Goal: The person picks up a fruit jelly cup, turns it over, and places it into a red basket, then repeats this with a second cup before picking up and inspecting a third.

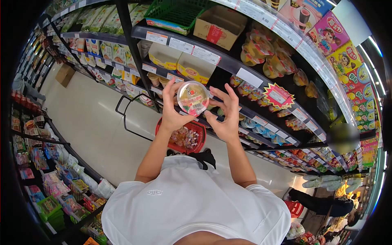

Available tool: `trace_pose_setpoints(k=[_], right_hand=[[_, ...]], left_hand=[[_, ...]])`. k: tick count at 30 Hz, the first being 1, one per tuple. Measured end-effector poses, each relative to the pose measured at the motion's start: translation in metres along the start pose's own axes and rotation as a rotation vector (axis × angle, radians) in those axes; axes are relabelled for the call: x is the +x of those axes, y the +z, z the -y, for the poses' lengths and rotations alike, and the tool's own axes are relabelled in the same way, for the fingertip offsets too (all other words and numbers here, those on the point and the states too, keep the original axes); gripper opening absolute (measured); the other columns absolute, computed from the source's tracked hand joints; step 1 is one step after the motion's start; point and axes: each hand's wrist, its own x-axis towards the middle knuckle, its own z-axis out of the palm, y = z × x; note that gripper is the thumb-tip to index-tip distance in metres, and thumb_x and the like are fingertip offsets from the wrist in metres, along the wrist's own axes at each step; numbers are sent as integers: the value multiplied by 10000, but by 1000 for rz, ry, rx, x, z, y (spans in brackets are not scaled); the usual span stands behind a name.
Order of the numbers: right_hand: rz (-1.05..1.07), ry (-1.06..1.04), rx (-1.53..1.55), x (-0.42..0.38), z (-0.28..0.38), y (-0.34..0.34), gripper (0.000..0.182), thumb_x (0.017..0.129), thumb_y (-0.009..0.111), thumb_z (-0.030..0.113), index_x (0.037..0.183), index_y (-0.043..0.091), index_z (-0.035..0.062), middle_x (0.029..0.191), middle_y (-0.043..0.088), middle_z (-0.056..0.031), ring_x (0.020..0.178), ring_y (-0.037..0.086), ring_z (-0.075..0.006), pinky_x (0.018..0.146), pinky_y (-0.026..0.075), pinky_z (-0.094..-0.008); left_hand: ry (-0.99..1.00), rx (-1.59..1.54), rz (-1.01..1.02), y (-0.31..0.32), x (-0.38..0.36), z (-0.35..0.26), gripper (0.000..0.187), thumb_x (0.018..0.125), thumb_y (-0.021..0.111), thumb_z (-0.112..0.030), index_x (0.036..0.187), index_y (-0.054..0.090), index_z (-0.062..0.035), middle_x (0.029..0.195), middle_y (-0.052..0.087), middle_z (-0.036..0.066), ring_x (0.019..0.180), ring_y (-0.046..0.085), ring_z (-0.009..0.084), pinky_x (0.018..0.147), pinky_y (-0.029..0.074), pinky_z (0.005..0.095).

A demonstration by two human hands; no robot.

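A round, clear-lidded jelly cup (193,98) with a red and white printed label and a barcode is held up in front of the shelves. My left hand (174,109) grips its left side, thumb along the lower edge and fingers behind the rim. At the right edge of the cup, my right hand (225,114) has its thumb and fingertips curved round the rim, the other fingers spread. Below my hands a red shopping basket (200,136) on the floor contains small wrapped pieces, and its black handle (126,118) leans out to the left.
Shelves with price labels run across in front; one holds similar fruit cups (261,47), a cardboard box (220,28) and a green crate (173,16). A starburst price sign (279,96) sticks out. Behind left is a snack rack (53,179). Another person (326,204) bends at lower right.
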Motion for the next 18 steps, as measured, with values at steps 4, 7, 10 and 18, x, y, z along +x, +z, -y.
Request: trace_pose_setpoints(k=[4, 7, 10, 18], right_hand=[[-10, 59, -198, -5, -2, 21, 957, 706, 823, 108, 1452, 234, -6, 1335, 491, -234, 1202, 545, -307, 962, 485, -408], [4, 120, -308, -11, -13, 35, 1027, 669, 863, 178, 1458, 234, -15, 1308, 502, -233, 1181, 553, -312, 956, 480, -402], [93, 130, -369, -15, -29, 46, 1052, 649, 869, 152, 1464, 222, -5, 1308, 502, -233, 1171, 541, -303, 953, 474, -406], [282, 428, -486, -37, -72, 67, 1089, 638, 882, 170, 1471, 203, -4, 1293, 483, -238, 1222, 503, -336, 966, 476, -431]], left_hand=[[-15, 156, 45, -11, -10, 7, 1092, 581, 855, -99, 1461, 210, -51, 1325, 494, 162, 1199, 526, 274, 949, 463, 405], [-17, 224, 69, -19, -20, 20, 1008, 605, 848, -160, 1431, 284, -30, 1297, 531, 156, 1191, 537, 292, 951, 466, 399], [12, 500, 115, -32, -25, 18, 877, 621, 803, -231, 1378, 401, -52, 1282, 546, 133, 1128, 568, 328, 921, 489, 405], [-170, 513, 279, -54, -72, 49, 921, 615, 804, -136, 1430, 375, -154, 1218, 566, 89, 1093, 580, 292, 757, 541, 398]])
